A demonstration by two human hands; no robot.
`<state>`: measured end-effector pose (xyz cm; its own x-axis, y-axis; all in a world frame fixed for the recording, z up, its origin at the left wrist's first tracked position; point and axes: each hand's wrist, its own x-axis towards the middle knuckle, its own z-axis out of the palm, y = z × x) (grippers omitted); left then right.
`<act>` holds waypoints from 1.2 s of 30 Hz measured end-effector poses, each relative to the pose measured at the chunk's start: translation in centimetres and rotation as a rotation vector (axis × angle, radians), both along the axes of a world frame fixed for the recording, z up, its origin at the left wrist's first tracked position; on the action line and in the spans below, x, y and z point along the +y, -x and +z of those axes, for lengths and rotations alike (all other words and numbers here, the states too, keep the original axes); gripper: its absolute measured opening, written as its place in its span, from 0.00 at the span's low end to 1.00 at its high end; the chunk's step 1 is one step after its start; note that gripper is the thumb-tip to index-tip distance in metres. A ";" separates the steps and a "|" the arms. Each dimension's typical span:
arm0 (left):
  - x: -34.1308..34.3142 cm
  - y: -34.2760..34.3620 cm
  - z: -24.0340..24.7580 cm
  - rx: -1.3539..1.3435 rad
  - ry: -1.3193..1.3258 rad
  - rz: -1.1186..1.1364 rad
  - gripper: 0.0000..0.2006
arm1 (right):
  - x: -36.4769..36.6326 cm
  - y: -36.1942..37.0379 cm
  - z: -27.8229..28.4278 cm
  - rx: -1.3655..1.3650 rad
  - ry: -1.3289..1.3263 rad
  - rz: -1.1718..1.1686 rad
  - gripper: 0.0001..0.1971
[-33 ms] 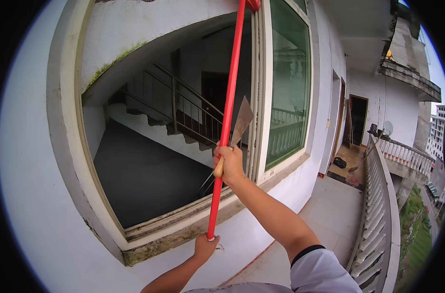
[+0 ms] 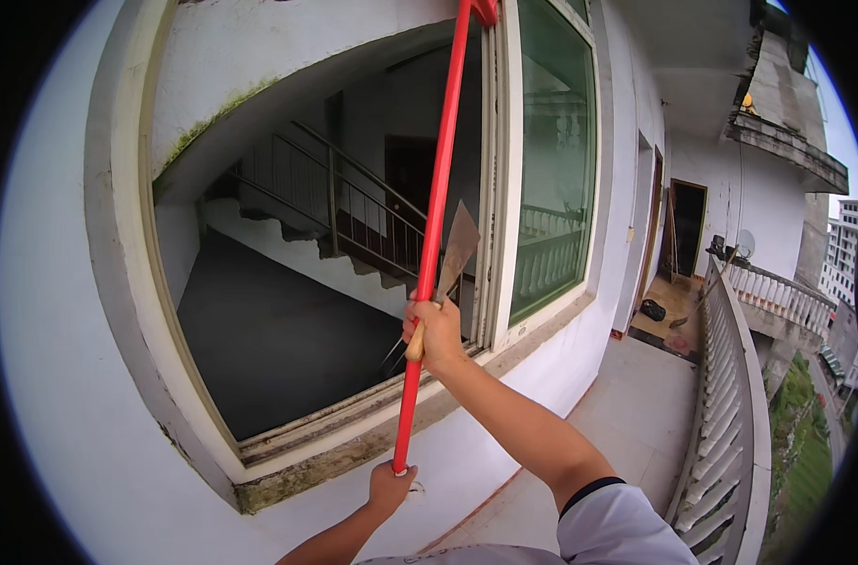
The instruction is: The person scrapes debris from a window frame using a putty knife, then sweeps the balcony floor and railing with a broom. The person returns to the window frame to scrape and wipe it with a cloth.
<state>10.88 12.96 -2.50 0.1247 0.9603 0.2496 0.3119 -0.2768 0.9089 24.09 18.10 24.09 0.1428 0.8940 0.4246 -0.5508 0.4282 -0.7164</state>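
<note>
A long red pole runs up in front of the window opening, slightly tilted, with its head cut off by the upper picture edge. My left hand is closed around its bottom end, below the window sill. Higher up, my right hand grips the same pole and also holds a scraper against it. The scraper's flat, worn blade points upward, and its wooden handle shows under my fingers. Thin dark rods stick out by that hand; what they belong to is hidden.
The window frame surrounds the opening, with a green glass pane on its right. Inside, stairs with a metal railing rise. A white balustrade borders the walkway on the right. A black bag lies farther along.
Both hands and the red pole have shifted slightly down and to the left, with the scraper moving along. My grip looks the same.
</note>
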 end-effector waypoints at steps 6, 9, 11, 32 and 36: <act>-9.2 11.8 -10.0 0.259 0.236 0.108 0.11 | -7.1 6.1 -13.9 -0.098 0.203 0.178 0.09; -14.5 20.5 -19.9 0.187 0.430 0.211 0.11 | -10.8 9.6 -18.5 -0.114 0.315 0.316 0.08; -17.5 22.2 -17.7 0.268 0.449 0.192 0.11 | -12.5 10.5 -20.3 -0.093 0.392 0.297 0.08; -35.3 43.2 -14.6 0.427 0.594 0.316 0.10 | -10.0 15.0 -18.7 0.224 0.564 0.019 0.10; -29.4 34.8 -17.6 0.234 0.679 0.260 0.12 | -7.3 12.5 -11.5 0.072 0.461 -0.080 0.09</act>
